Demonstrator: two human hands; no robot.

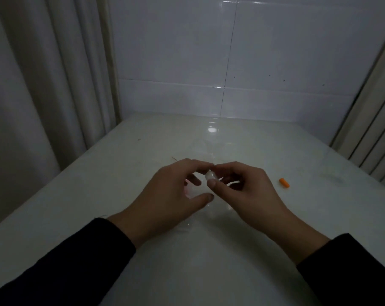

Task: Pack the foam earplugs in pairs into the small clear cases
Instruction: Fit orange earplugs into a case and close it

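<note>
Two dark sleeves (61, 261) come in from the near corners and lie over the front of the white bench (209, 272), whose near surface between the forearms is open and glossy. Farther in, the left hand (165, 195) and right hand (246, 191) meet at mid-bench. One small clear case (210, 176) sits between them; the right hand's thumb and fingers (212, 184) pinch it, and a left fingertip touches its top. The left hand's other fingers are loosely curled, thumb stretched toward the right hand; whether it grips the case I cannot tell. Something faintly pink shows under the left palm, too dim to name. What the case holds is also unclear.

One orange earplug (284, 183) lies alone on the bench to the right of the right hand, well apart from it, with open surface all around. A clear plastic sheet or bag (200, 149) lies flat just beyond the hands, hard to trace. The bench's left edge runs beside a pale curtain (43, 85); its right edge runs along another curtain (372, 129). Its far edge meets a white tiled wall (231, 62).
</note>
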